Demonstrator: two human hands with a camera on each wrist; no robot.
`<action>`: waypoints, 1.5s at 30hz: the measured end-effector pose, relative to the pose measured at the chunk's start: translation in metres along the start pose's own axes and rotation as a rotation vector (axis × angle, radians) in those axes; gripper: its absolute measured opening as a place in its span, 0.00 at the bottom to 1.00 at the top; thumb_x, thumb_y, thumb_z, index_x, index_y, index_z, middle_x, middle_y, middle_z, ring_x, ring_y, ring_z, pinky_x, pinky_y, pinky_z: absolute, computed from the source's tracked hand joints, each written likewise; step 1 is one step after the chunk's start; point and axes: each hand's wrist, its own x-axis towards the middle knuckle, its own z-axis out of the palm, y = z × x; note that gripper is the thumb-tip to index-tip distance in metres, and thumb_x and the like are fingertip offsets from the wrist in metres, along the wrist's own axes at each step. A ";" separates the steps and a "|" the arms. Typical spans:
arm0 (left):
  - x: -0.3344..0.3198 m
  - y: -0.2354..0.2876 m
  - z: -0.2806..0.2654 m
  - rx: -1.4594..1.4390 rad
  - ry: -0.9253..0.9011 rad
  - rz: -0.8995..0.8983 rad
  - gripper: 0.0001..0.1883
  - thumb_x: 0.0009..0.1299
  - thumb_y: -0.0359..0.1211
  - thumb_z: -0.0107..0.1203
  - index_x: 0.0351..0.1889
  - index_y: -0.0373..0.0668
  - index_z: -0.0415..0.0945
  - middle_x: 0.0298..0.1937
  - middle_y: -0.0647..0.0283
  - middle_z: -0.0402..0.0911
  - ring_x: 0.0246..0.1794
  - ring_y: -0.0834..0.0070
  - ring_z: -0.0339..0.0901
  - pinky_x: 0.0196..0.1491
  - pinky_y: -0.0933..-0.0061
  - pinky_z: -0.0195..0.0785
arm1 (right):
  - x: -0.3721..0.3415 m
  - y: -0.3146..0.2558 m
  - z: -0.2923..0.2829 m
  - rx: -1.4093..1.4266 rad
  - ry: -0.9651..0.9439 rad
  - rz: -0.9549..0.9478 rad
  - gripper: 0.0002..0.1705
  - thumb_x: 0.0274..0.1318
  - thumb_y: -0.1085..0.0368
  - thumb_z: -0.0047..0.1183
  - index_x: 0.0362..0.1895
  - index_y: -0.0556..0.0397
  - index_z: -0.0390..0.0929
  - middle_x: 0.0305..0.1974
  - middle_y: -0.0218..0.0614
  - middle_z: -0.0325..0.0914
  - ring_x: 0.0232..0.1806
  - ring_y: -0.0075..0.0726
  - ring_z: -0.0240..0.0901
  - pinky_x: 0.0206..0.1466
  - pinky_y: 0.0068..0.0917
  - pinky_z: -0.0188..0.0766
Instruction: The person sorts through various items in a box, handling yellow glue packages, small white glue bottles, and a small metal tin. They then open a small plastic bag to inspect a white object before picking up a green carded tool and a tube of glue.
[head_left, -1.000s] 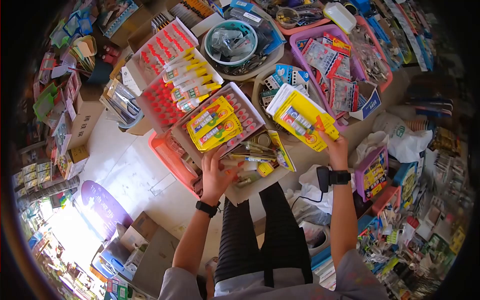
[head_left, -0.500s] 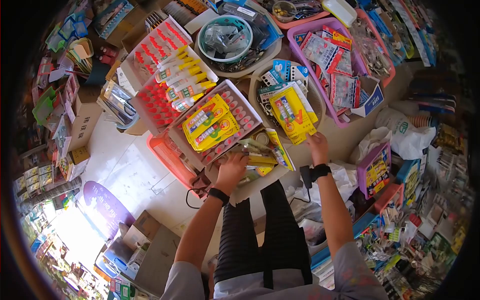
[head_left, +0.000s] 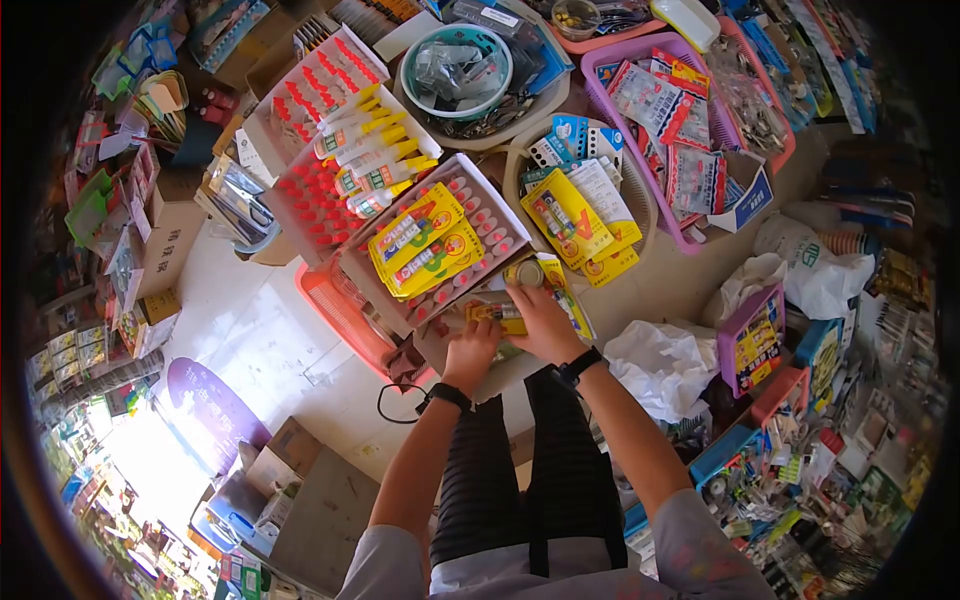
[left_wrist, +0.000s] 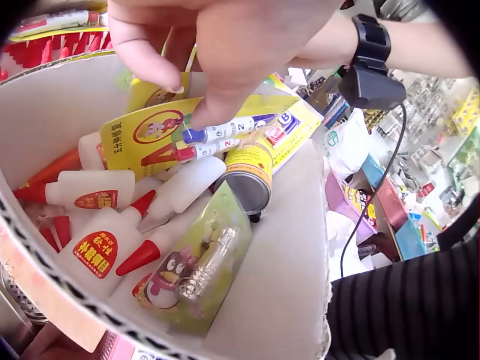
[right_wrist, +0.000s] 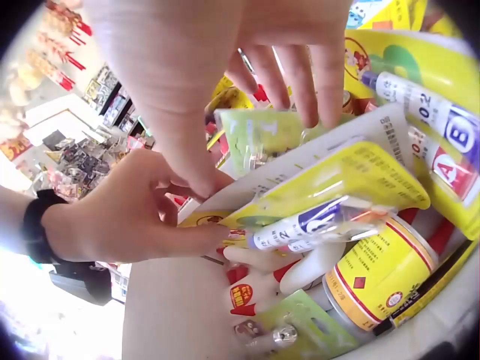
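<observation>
I observe the left hand (head_left: 475, 350) pinching a yellow card (right_wrist: 345, 186) between thumb and fingers, tilted over white bottles (left_wrist: 97, 241) in a carton (left_wrist: 289, 240) at 12 o'clock from the person's legs (head_left: 475, 465). The right hand (head_left: 548, 325) extends its fingers straight above the carton; whether they touch the card, I cannot tell. At 11 o'clock from the left hand stands a box (head_left: 372, 290) of capped tubes (head_left: 480, 222), bearing 2 yellow packs (head_left: 412, 232).
</observation>
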 end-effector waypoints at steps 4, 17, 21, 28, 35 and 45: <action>0.011 0.008 -0.006 0.040 -0.017 -0.037 0.10 0.57 0.31 0.54 0.38 0.46 0.73 0.32 0.66 0.75 0.36 0.72 0.78 0.25 0.74 0.75 | 0.002 0.005 0.002 -0.050 -0.022 -0.057 0.33 0.40 0.63 0.64 0.54 0.56 0.68 0.53 0.41 0.68 0.53 0.49 0.66 0.52 0.39 0.68; 0.011 -0.013 -0.025 -0.006 0.003 0.203 0.04 0.57 0.30 0.52 0.30 0.44 0.70 0.30 0.65 0.76 0.37 0.68 0.77 0.30 0.71 0.75 | 0.003 0.004 -0.021 0.093 0.257 -0.036 0.12 0.51 0.75 0.50 0.43 0.56 0.75 0.37 0.45 0.77 0.40 0.54 0.74 0.40 0.38 0.72; 0.000 -0.025 -0.041 -0.142 0.017 0.136 0.05 0.58 0.31 0.51 0.32 0.44 0.70 0.30 0.65 0.76 0.37 0.70 0.77 0.32 0.70 0.74 | -0.010 0.019 -0.045 0.434 0.466 0.172 0.10 0.56 0.73 0.51 0.44 0.59 0.74 0.33 0.40 0.78 0.30 0.41 0.76 0.33 0.30 0.71; -0.011 -0.026 -0.074 -0.378 0.016 -0.140 0.07 0.60 0.30 0.53 0.36 0.44 0.71 0.31 0.59 0.76 0.34 0.62 0.78 0.30 0.66 0.72 | 0.024 0.082 -0.079 1.044 0.660 0.547 0.17 0.58 0.70 0.53 0.51 0.61 0.70 0.33 0.36 0.78 0.23 0.23 0.72 0.24 0.19 0.65; -0.015 -0.025 -0.082 -0.867 -0.038 -0.425 0.08 0.68 0.31 0.53 0.41 0.38 0.72 0.30 0.58 0.78 0.29 0.70 0.77 0.28 0.72 0.68 | -0.002 0.045 -0.082 0.704 0.462 0.419 0.29 0.54 0.61 0.59 0.58 0.55 0.65 0.45 0.38 0.75 0.39 0.27 0.74 0.41 0.21 0.71; 0.023 0.006 -0.086 -1.313 -0.215 -0.409 0.10 0.70 0.31 0.52 0.45 0.35 0.73 0.33 0.64 0.79 0.32 0.88 0.72 0.33 0.81 0.66 | -0.027 -0.016 -0.048 1.301 0.138 0.506 0.31 0.48 0.71 0.62 0.57 0.53 0.65 0.48 0.32 0.75 0.49 0.28 0.73 0.53 0.28 0.71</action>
